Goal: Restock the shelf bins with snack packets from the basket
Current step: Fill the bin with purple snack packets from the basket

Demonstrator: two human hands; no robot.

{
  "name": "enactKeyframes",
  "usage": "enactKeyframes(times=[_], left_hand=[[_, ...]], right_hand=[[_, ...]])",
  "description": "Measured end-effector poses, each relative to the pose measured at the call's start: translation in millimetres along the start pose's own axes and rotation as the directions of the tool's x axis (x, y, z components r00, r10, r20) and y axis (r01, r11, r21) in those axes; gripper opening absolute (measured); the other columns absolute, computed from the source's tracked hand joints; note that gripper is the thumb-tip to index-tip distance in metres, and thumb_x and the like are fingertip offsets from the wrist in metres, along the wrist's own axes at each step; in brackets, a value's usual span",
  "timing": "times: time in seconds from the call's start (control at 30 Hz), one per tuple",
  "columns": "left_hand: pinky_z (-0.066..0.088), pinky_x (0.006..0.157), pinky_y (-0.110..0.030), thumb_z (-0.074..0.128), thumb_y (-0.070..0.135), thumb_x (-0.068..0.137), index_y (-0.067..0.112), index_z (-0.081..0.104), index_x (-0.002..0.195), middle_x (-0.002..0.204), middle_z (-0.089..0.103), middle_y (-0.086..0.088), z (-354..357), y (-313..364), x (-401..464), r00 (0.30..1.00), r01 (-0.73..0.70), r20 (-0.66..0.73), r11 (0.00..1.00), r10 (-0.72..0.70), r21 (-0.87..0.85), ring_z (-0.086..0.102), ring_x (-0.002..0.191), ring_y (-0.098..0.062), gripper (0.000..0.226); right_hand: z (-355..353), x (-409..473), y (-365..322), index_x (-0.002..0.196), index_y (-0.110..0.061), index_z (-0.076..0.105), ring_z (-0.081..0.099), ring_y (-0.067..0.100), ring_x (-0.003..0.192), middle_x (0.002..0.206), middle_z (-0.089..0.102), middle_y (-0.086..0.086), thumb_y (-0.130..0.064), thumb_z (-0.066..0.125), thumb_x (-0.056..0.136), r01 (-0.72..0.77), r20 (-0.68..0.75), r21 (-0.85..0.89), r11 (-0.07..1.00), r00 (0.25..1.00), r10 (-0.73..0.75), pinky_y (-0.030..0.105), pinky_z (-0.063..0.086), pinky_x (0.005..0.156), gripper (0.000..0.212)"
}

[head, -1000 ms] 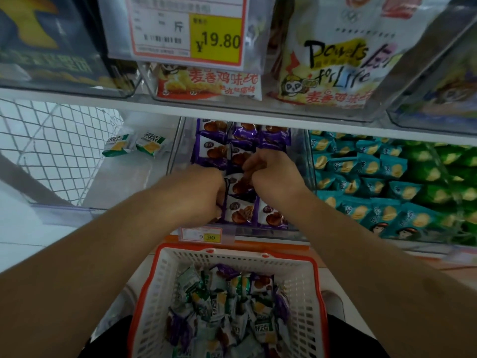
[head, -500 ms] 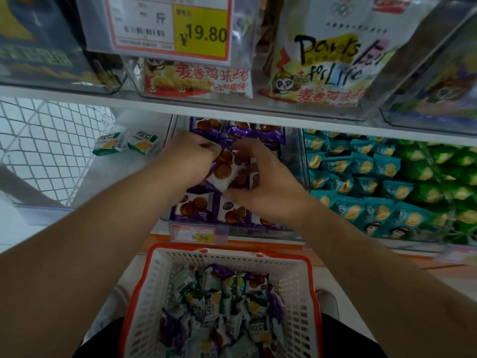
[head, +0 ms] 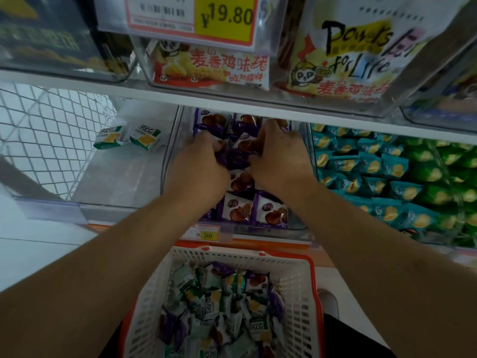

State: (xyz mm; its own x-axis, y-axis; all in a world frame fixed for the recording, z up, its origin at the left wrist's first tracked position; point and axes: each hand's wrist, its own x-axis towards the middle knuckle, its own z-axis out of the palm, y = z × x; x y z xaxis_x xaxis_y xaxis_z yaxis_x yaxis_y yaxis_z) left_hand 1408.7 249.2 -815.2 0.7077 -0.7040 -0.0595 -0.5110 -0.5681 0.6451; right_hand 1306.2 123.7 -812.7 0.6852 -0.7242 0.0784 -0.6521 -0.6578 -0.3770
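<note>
Both my hands are inside the clear middle shelf bin (head: 169, 161), which holds purple-and-white cookie packets (head: 237, 210). My left hand (head: 198, 166) and my right hand (head: 277, 156) are side by side, fingers curled around purple packets (head: 236, 157) pressed between them above the middle rows. Below, a white basket with an orange rim (head: 296, 275) sits in front of me, filled with several mixed green and purple packets (head: 219, 306).
The left bin (head: 124, 177) holds only two green packets (head: 126, 136) at its back. The right bin is packed with teal chip packets (head: 366, 174) and green ones (head: 444, 171). An upper shelf (head: 232, 100) with large bags and a 19.80 price tag overhangs close above my hands.
My hands lifted purple packets from the bin's middle and carried them toward the back rows. The view shifted slightly down and closer to the shelf.
</note>
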Motion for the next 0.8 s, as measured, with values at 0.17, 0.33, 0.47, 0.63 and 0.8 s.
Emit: enactKeyframes(times=[0.17, 0.33, 0.47, 0.63, 0.8], left_hand=[[0.037, 0.117, -0.052, 0.060, 0.028, 0.095, 0.008, 0.030, 0.160, 0.164, 0.028, -0.011, 7.8, -20.1, 9.1, 0.930, -0.365, 0.200, 0.833, 0.308, 0.416, 0.029, 0.150, -0.031, 0.074], [0.022, 0.126, -0.050, 0.058, 0.034, 0.098, 0.003, 0.004, 0.163, 0.171, 0.003, -0.019, 12.9, -10.2, 16.2, 0.950, -0.214, 0.306, 0.845, 0.064, 0.490, 0.008, 0.158, -0.034, 0.090], [0.023, 0.125, -0.051, 0.061, 0.034, 0.098, 0.002, 0.008, 0.162, 0.170, 0.003, -0.019, 11.5, -2.6, 21.9, 0.956, -0.143, 0.292, 0.895, 0.015, 0.422, 0.006, 0.158, -0.033, 0.089], [0.040, 0.114, -0.049, 0.069, 0.028, 0.091, 0.004, 0.033, 0.152, 0.156, 0.029, -0.017, 6.0, -6.8, 18.7, 0.975, -0.156, 0.199, 0.932, 0.093, 0.326, 0.037, 0.142, -0.033, 0.075], [0.049, 0.105, -0.044, 0.066, 0.011, 0.089, 0.007, 0.049, 0.141, 0.147, 0.046, -0.013, -6.1, -1.0, -6.3, 0.969, -0.242, 0.102, 0.954, 0.227, 0.179, 0.053, 0.127, -0.029, 0.055]], right_hand=[[26.0, 18.7, -2.9, 0.120, -0.015, 0.054, 0.046, 0.035, 0.123, 0.119, 0.063, 0.007, -0.003, 0.073, 0.079, 0.136, 0.071, -0.153, 0.979, 0.989, -0.127, 0.044, 0.050, 0.094, 0.047], [42.3, 17.8, -3.8, 0.107, -0.009, 0.060, 0.055, 0.034, 0.107, 0.110, 0.062, 0.010, 0.012, 0.066, 0.073, 0.152, -0.033, 0.074, 0.985, 0.988, -0.150, 0.040, 0.052, 0.071, 0.041], [47.8, 9.7, 0.2, 0.114, -0.009, 0.062, 0.056, 0.033, 0.109, 0.116, 0.063, 0.009, -0.002, 0.074, 0.074, 0.237, -0.029, 0.104, 0.966, 0.971, -0.235, 0.041, 0.053, 0.081, 0.042], [36.3, 1.7, 5.6, 0.129, -0.013, 0.061, 0.052, 0.030, 0.128, 0.139, 0.057, 0.004, -0.010, 0.081, 0.072, 0.215, 0.025, 0.089, 0.973, 0.976, -0.218, 0.045, 0.052, 0.101, 0.060], [7.3, -27.2, 1.2, 0.130, -0.007, 0.063, 0.056, 0.030, 0.127, 0.137, 0.058, 0.009, 0.002, 0.073, 0.076, 0.180, -0.050, 0.214, 0.960, 0.984, -0.173, 0.043, 0.054, 0.100, 0.056]])
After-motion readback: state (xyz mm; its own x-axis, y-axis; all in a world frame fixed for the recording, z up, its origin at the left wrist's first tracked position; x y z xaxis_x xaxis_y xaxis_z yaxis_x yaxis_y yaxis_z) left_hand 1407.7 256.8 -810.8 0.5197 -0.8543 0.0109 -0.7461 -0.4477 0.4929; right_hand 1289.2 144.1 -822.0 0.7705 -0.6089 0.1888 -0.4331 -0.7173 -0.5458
